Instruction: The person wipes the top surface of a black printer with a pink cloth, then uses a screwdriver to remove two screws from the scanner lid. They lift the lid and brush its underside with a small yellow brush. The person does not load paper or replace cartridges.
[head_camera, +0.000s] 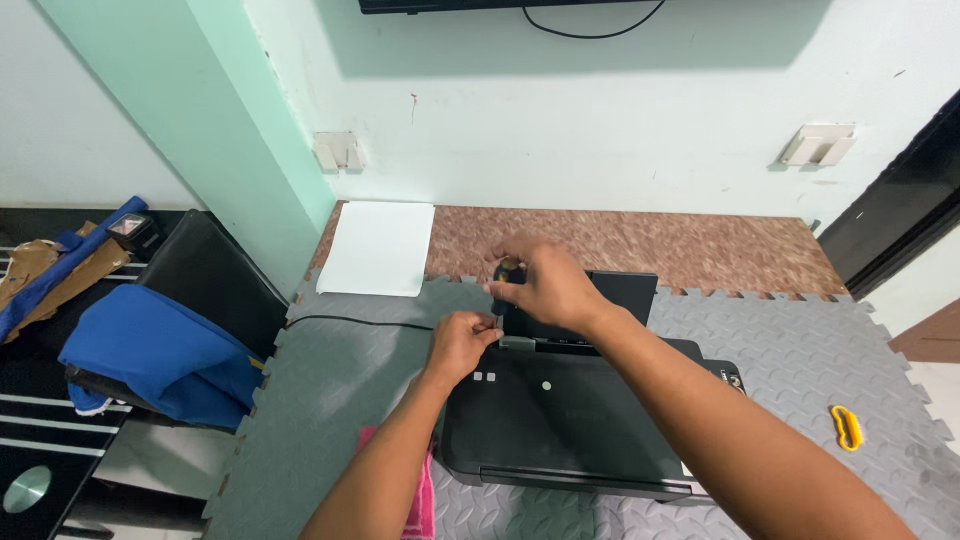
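**Both hands at rear-left of black printer, screwdriver in upper hand**

Black printer (570, 425) sits on grey interlocking foam floor mat (800, 340), centre-bottom of frame, lid shut, rear paper tray up at back.

R hand (545, 290) at frame centre, above printer's back edge; fingers curled round a screwdriver (508, 268) w/ dark handle, yellowish cap showing at top. Shaft pts down toward printer's rear-left corner; tip hidden by hand, can't tell if it touches.

L hand (460, 342) just below and left of R hand, at printer's rear-left corner. Fingers pressed together, pinching at a small grey part on printer edge; exact contact hidden by knuckles. The 2 hands nearly touching.

Black cable (350, 321) runs from left across mat to under L hand. White paper sheet (378, 248) lies flat upper-left of centre, half on mat, half on brown speckled floor (700, 245), near wall. Pink cloth (425, 500) at bottom, just left of printer, partly under L forearm. Yellow small tool (847, 427) at right on mat, well apart from printer.

Left edge of frame: blue cloth (150, 350) draped over black item, rolled blue thing above it. 2 white wall brackets upper left & upper right on wall.
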